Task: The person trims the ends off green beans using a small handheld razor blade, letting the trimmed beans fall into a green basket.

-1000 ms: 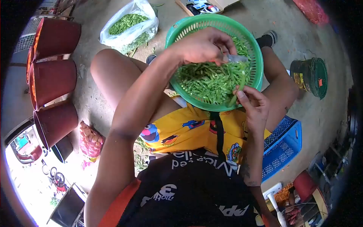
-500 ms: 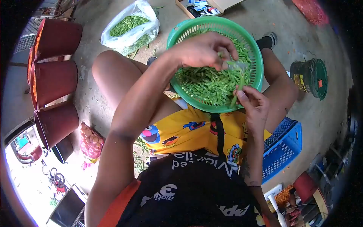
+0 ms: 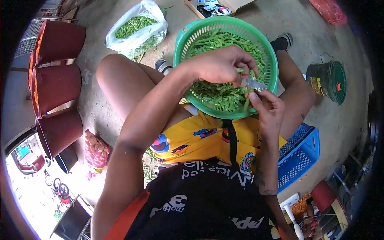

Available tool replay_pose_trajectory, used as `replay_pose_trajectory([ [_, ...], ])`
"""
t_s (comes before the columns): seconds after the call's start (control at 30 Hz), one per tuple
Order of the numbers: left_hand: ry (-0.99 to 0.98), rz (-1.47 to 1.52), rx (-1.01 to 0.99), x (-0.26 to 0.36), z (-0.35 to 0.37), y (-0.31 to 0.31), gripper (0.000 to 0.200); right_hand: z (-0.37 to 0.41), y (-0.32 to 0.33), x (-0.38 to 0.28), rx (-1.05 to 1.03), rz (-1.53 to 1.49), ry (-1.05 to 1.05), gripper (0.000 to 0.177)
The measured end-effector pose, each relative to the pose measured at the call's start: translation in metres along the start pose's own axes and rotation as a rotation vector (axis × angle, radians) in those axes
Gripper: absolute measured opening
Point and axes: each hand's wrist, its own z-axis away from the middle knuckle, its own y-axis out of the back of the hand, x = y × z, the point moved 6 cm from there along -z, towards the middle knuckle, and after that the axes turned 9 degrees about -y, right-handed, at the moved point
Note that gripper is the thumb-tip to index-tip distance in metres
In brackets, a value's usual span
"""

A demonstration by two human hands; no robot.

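Observation:
My left hand (image 3: pixel 226 68) is closed around a small knife, its short blade (image 3: pixel 256 84) pointing right. A bit of green also shows by its fingers. Between the thumb and fingers of my right hand (image 3: pixel 271 107) is a green bean (image 3: pixel 247 102), held upright. The blade lies at the upper part of this bean, close to my right fingertips. Both hands are above a round green plastic basket (image 3: pixel 273 76) filled with cut green bean pieces (image 3: pixel 224 41). The basket rests between my legs; my left forearm hides part of its rim.
A clear plastic bag (image 3: pixel 158 34) of green pieces stands beyond my left knee. Dark red bins (image 3: pixel 60 86) line the left, near a pink net bag (image 3: pixel 96 152). At right are a dark bucket (image 3: pixel 320 82) and a blue crate (image 3: pixel 300 160). An open cardboard box (image 3: pixel 236 5) lies ahead.
My left hand has moved down and slightly right, bringing the knife blade from above the bean pieces to the held bean beside my right fingers. My right hand has barely shifted.

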Motion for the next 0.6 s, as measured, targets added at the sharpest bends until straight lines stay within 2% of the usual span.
replay_pose_trajectory([
  [0.1,0.036,0.046,-0.016,0.001,0.002,-0.001,0.036,-0.003,-0.005,-0.006,-0.032,-0.009,0.009,0.023],
  [0.2,0.001,-0.038,0.034,0.011,0.008,0.013,0.035,-0.006,-0.018,-0.018,-0.065,-0.024,0.032,0.023],
  [0.27,-0.056,-0.004,0.119,0.015,0.017,0.029,0.035,-0.009,-0.028,-0.021,-0.097,-0.003,0.033,0.022],
  [0.37,-0.04,0.032,0.166,0.022,0.036,0.043,0.034,-0.013,-0.042,-0.021,-0.136,0.059,0.063,0.021],
  [0.4,-0.104,0.027,0.159,0.025,0.04,0.045,0.034,-0.016,-0.048,-0.023,-0.141,0.059,0.102,0.021],
  [0.53,-0.033,0.08,0.191,0.025,0.067,0.055,0.034,-0.032,-0.076,-0.03,-0.193,0.048,0.16,0.02],
  [0.6,-0.049,0.004,0.294,0.035,0.09,0.073,0.035,-0.04,-0.091,-0.037,-0.24,0.074,0.166,0.02],
])
